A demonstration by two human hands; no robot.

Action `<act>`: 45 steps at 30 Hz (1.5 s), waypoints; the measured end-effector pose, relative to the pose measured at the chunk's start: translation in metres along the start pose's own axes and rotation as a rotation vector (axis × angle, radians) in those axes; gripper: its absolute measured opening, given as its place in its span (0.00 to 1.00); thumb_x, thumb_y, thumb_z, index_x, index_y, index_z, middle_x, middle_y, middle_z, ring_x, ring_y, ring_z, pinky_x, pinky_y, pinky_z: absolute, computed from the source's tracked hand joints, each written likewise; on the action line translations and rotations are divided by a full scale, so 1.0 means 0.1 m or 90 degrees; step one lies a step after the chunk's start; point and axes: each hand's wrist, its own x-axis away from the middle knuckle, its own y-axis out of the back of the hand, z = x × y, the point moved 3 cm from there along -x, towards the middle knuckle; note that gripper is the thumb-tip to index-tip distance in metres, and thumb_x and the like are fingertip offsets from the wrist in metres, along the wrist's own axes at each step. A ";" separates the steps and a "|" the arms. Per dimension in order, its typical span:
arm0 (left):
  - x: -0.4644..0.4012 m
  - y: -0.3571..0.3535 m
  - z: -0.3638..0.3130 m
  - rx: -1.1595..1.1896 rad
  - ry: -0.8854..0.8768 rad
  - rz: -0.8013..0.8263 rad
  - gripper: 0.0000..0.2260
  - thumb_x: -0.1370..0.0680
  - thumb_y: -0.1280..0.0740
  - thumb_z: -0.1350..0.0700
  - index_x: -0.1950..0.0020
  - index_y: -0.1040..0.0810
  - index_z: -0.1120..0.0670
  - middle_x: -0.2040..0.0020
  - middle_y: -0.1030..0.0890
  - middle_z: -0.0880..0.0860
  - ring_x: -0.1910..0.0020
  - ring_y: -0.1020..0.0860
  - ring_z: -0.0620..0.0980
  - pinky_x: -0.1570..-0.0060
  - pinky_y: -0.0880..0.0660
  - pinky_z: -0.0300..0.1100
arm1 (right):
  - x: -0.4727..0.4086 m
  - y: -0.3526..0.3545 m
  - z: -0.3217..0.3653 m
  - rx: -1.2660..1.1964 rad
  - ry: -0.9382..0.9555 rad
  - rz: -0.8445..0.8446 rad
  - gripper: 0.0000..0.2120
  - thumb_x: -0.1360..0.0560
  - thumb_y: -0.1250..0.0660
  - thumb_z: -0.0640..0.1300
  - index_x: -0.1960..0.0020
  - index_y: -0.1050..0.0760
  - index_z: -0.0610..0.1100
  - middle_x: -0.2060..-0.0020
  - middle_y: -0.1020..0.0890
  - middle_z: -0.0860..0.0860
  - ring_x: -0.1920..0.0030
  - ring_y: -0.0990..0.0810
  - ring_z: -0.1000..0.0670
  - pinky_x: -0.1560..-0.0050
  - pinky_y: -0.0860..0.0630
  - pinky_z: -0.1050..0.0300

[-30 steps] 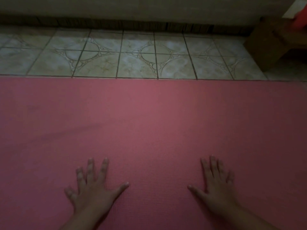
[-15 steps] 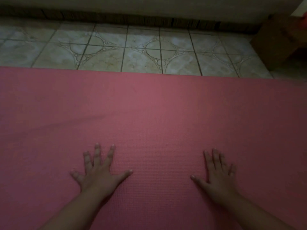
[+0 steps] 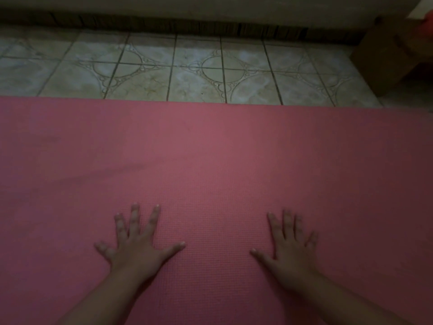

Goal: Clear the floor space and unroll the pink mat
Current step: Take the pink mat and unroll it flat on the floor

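Note:
The pink mat (image 3: 215, 156) lies flat and unrolled across the whole width of the view, its far edge straight along the tiles. A faint crease runs across its left half. My left hand (image 3: 137, 245) rests palm down on the mat at lower centre-left, fingers spread. My right hand (image 3: 289, 247) lies palm down to its right, fingers spread as well. Neither hand holds anything. Both forearms reach in from the bottom edge.
Beyond the mat is a strip of patterned beige floor tiles (image 3: 196, 71), ending at a dark skirting and a pale wall (image 3: 210, 8). A brown cardboard box (image 3: 393, 55) stands at the far right corner, with something red behind it.
Both hands have slid forward over the mat, away from me, with more forearm in view. They stay flat and spread. The view has tilted slightly.

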 end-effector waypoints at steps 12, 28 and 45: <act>-0.04 -0.02 0.00 0.002 -0.011 -0.008 0.44 0.49 0.59 0.15 0.39 0.75 0.24 0.33 0.80 0.39 0.26 0.71 0.53 0.38 0.57 0.77 | 0.06 -0.06 0.18 0.015 0.096 -0.002 0.42 0.37 0.59 0.79 0.34 0.79 0.67 0.32 0.80 0.53 0.34 0.84 0.47 0.33 0.73 0.34; 0.10 -0.08 -0.19 -0.041 -0.084 -0.025 0.44 0.45 0.66 0.18 0.35 0.77 0.32 0.30 0.76 0.43 0.24 0.66 0.54 0.31 0.57 0.70 | 0.03 -0.09 0.11 0.031 0.109 -0.028 0.40 0.37 0.63 0.79 0.35 0.81 0.66 0.30 0.78 0.54 0.30 0.79 0.46 0.33 0.73 0.37; 0.84 1.18 -1.03 -0.165 -0.276 0.084 0.33 0.21 0.42 0.44 0.22 0.55 0.51 0.21 0.47 0.52 0.23 0.48 0.53 0.25 0.48 0.51 | 0.96 1.31 0.21 -0.125 -0.006 0.049 0.23 0.22 0.41 0.53 0.30 0.35 0.48 0.28 0.32 0.47 0.30 0.34 0.48 0.32 0.37 0.55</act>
